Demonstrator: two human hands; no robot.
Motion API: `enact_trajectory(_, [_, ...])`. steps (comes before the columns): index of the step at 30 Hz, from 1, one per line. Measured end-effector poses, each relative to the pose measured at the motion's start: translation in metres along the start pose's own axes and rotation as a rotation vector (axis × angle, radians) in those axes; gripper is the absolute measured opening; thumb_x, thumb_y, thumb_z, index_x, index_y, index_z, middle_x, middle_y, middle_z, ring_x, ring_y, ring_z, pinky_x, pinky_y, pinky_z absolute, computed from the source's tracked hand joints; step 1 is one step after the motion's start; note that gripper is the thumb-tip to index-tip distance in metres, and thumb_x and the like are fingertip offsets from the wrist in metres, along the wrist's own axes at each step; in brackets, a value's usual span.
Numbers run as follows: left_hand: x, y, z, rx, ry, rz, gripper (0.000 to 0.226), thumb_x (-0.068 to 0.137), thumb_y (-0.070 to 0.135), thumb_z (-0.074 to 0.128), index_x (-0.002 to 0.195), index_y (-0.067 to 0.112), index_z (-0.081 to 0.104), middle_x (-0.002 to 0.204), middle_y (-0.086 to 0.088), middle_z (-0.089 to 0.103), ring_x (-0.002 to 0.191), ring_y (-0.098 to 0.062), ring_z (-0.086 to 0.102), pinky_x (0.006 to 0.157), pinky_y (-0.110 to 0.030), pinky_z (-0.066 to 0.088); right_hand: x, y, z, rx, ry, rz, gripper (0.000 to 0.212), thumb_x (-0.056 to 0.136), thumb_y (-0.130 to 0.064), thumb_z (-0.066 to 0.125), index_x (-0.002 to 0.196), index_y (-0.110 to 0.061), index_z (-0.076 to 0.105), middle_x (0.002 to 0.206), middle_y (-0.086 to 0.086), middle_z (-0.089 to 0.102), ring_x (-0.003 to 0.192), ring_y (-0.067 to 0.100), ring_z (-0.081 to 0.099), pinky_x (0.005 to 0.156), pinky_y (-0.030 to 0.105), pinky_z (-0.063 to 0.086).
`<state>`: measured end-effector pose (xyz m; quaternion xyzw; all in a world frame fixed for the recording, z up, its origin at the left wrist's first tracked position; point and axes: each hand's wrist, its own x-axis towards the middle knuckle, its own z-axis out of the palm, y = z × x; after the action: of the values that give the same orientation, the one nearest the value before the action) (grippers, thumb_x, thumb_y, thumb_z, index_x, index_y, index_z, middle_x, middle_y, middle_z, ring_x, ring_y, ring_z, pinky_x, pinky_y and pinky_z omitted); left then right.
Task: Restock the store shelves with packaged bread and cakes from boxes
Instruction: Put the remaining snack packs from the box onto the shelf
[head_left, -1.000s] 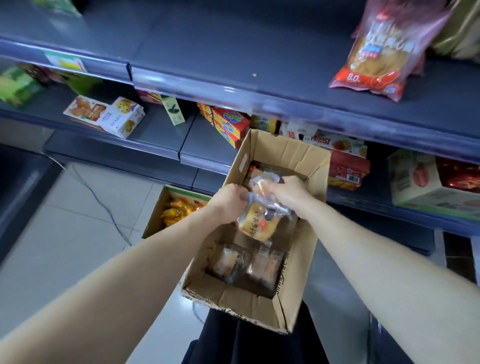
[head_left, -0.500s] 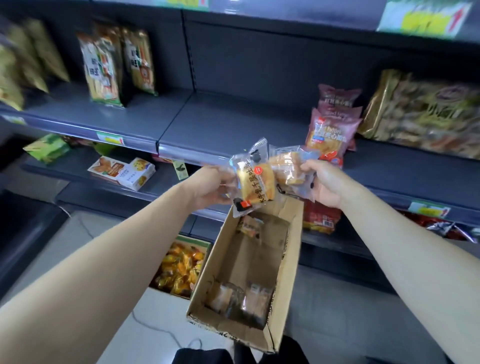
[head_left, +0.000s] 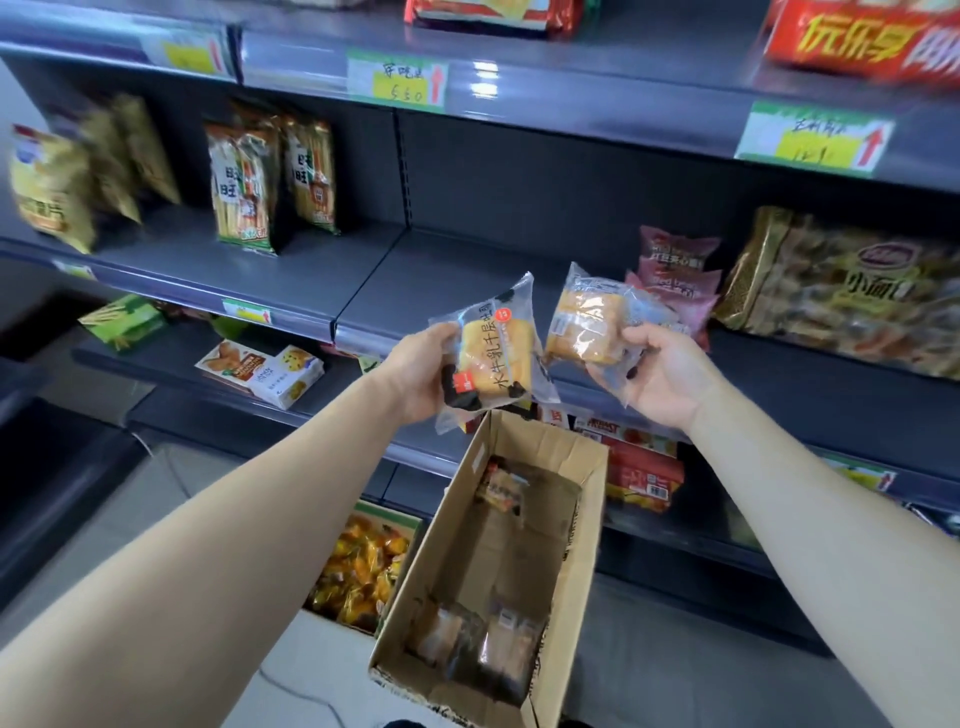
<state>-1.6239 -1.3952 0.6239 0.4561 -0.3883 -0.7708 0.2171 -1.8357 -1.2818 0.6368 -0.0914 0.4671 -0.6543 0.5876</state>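
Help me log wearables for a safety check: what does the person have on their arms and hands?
Nothing worn shows. The left hand and right hand are ungloved, with no ring, watch or bracelet visible. The left forearm and right forearm are bare to the frame edge, with no sleeve showing.

**What We Cannot Make Out**

Upper right, a red bag (head_left: 862, 44) runs off the frame's edges. The yellow bags (head_left: 49, 187) at far left are smeared. We cannot read the price tag (head_left: 397, 78) at top centre. Our left hand (head_left: 421, 371) has its fingers hidden behind the bread packet (head_left: 491, 358). The print on the second packet (head_left: 587, 322), in our right hand (head_left: 660, 374), is blurred. The packets (head_left: 483, 647) low in the cardboard box (head_left: 584, 519) are dim.
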Motion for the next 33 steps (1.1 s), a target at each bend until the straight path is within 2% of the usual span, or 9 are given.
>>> enact_trajectory(4, [0.004, 0.003, 0.002, -0.008, -0.023, -0.01, 0.047, 0.1, 0.047, 0.031, 0.11, 0.011, 0.059, 0.098, -0.012, 0.073, 0.069, -0.021, 0.073, 0.054, -0.031, 0.059, 0.009, 0.001, 0.004, 0.026, -0.087, 0.037, 0.026, 0.092, -0.002, 0.045, 0.111, -0.008, 0.061, 0.116, 0.012, 0.062, 0.108, 0.026, 0.062, 0.068, 0.033, 0.06])
enact_trajectory(7, [0.007, 0.006, 0.004, 0.079, -0.126, -0.032, 0.062, 0.092, 0.064, 0.031, 0.103, 0.014, 0.065, 0.094, -0.009, 0.075, 0.085, -0.021, 0.072, 0.077, -0.033, 0.058, 0.015, 0.004, 0.013, -0.053, -0.245, 0.035, 0.04, 0.081, 0.001, 0.05, 0.116, -0.013, 0.061, 0.113, 0.009, 0.066, 0.101, 0.024, 0.066, 0.083, 0.038, 0.057])
enact_trajectory(11, [0.01, 0.008, 0.007, 0.046, -0.172, -0.026, 0.029, 0.095, 0.03, 0.049, 0.113, 0.009, 0.059, 0.099, -0.012, 0.073, 0.085, -0.024, 0.072, 0.075, -0.032, 0.059, 0.021, 0.002, 0.023, -0.128, -0.427, 0.043, 0.033, 0.084, -0.007, 0.049, 0.107, -0.018, 0.069, 0.108, 0.005, 0.069, 0.099, 0.02, 0.066, 0.086, 0.037, 0.056])
enact_trajectory(16, [0.023, 0.011, 0.008, -0.002, -0.217, -0.03, 0.025, 0.091, 0.012, 0.051, 0.115, 0.004, 0.055, 0.106, -0.018, 0.07, 0.091, -0.03, 0.071, 0.078, -0.039, 0.058, 0.045, 0.004, 0.025, -0.34, -0.246, -0.045, 0.022, 0.093, -0.011, 0.051, 0.112, -0.016, 0.06, 0.116, 0.009, 0.062, 0.099, 0.021, 0.058, 0.08, 0.033, 0.05])
enact_trajectory(19, [0.034, 0.01, 0.008, 0.038, -0.236, 0.047, 0.016, 0.093, 0.006, 0.045, 0.1, 0.01, 0.059, 0.091, -0.014, 0.071, 0.076, -0.026, 0.071, 0.066, -0.037, 0.059, 0.058, 0.005, 0.025, -0.486, -0.131, -0.013, 0.078, 0.08, 0.011, 0.061, 0.146, -0.016, 0.03, 0.139, 0.009, 0.044, 0.116, 0.021, 0.053, 0.09, 0.032, 0.048])
enact_trajectory(22, [0.041, 0.012, 0.008, 0.093, -0.214, 0.076, 0.012, 0.094, 0.004, 0.047, 0.098, 0.012, 0.055, 0.08, -0.01, 0.07, 0.064, -0.021, 0.07, 0.053, -0.029, 0.055, 0.064, 0.0, 0.029, -0.548, -0.19, 0.048, 0.082, 0.075, 0.014, 0.065, 0.144, -0.013, 0.029, 0.11, 0.007, 0.061, 0.09, 0.016, 0.064, 0.067, 0.025, 0.054])
enact_trajectory(25, [0.047, 0.014, 0.009, 0.109, -0.189, 0.085, 0.009, 0.093, 0.004, 0.048, 0.089, 0.011, 0.053, 0.069, -0.005, 0.069, 0.057, -0.017, 0.068, 0.051, -0.026, 0.053, 0.074, -0.006, 0.032, -0.602, -0.163, 0.017, 0.089, 0.073, 0.013, 0.069, 0.145, -0.022, 0.028, 0.105, 0.003, 0.059, 0.083, 0.013, 0.064, 0.059, 0.021, 0.054])
enact_trajectory(31, [0.065, 0.021, 0.012, 0.076, -0.068, 0.12, 0.008, 0.091, 0.005, 0.053, 0.089, 0.011, 0.058, 0.086, -0.012, 0.068, 0.068, -0.022, 0.068, 0.059, -0.03, 0.057, 0.095, -0.025, 0.03, -0.411, -0.161, 0.039, 0.021, 0.085, 0.001, 0.06, 0.097, -0.013, 0.05, 0.084, 0.01, 0.062, 0.068, 0.019, 0.064, 0.067, 0.038, 0.054])
enact_trajectory(33, [0.071, 0.023, 0.016, 0.066, -0.034, 0.129, 0.01, 0.092, 0.005, 0.051, 0.093, 0.012, 0.058, 0.087, -0.013, 0.07, 0.072, -0.026, 0.069, 0.062, -0.036, 0.058, 0.103, -0.032, 0.028, -0.372, -0.167, 0.04, 0.016, 0.085, 0.0, 0.06, 0.081, -0.012, 0.049, 0.078, 0.013, 0.062, 0.065, 0.024, 0.064, 0.073, 0.045, 0.054])
